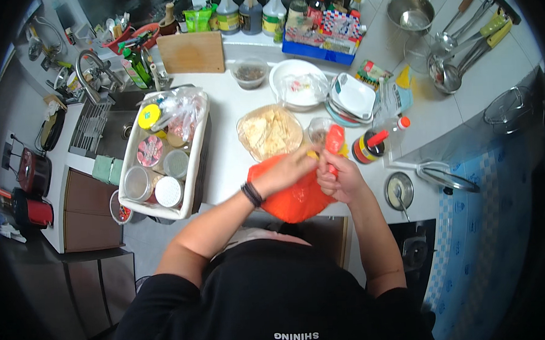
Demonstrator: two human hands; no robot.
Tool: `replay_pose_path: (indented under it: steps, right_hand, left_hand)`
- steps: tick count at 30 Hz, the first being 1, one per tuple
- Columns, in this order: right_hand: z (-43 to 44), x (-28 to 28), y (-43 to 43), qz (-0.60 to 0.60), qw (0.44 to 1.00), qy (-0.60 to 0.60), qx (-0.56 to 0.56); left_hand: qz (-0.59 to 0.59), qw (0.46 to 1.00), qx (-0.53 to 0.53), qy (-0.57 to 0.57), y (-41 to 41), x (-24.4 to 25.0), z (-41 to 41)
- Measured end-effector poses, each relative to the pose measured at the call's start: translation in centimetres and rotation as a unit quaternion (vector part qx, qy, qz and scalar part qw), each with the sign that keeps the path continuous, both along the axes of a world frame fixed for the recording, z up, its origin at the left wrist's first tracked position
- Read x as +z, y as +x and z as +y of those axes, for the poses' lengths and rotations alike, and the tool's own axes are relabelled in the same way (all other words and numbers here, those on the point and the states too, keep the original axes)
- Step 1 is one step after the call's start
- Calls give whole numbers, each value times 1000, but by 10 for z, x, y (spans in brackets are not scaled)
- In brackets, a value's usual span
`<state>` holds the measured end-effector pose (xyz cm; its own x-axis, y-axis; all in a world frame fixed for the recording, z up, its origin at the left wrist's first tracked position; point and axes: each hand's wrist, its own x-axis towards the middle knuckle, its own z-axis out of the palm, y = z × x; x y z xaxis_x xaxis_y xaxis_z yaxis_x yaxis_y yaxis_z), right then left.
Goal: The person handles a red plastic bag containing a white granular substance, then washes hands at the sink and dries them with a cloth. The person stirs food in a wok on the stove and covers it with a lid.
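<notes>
A red plastic bag [296,203] lies at the counter's front edge, before my body. My left hand [293,167] reaches across its top from the left, the fingers blurred and close to my right hand. My right hand [341,176] is a fist around a red plastic piece [335,139] that sticks up above it; whether this is the bag's gathered end cannot be told. Something yellow [343,151] shows behind the hands, partly covered. Just beyond is a clear bowl [318,124] with brown contents. Further left sits a plate of flat, pale cut sheets [271,131].
Left stands a basket [183,212] of jars, beside the sink [111,136]. Right are a red-capped jar [367,148], a bottle [397,130], and a metal bowl with a spoon [399,192] near the stove [413,250]. Stacked dishes [353,93] and a white basin [277,81] stand behind.
</notes>
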<state>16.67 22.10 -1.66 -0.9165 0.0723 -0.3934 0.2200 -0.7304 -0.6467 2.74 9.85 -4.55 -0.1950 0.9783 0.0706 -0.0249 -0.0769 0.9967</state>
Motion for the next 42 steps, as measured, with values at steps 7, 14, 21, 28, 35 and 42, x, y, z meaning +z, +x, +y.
replay_pose_path:
  steps: [7, 14, 21, 28, 35, 42]
  right_hand:
    - [9, -18, 0, -5, 972, -150, -184]
    - [4, -23, 32, 62, 973, -178, -135]
    - [-44, -43, 65, -105, 900, 418, 60]
    - [2, -87, 75, -43, 816, 538, -206]
    - [7, -115, 15, -20, 934, 341, -102]
    - [-1, -95, 4, -64, 961, 260, -72]
  left_hand:
    - [331, 940, 71, -32, 46, -31, 9]
    - [-153, 988, 9, -36, 25, -63, 11]
    - [-296, 952, -20, -71, 12, -52, 2]
    - [1, 999, -35, -29, 13, -44, 2]
    - [281, 958, -43, 30, 15, -43, 6]
    - [423, 886, 38, 185, 7, -59, 12]
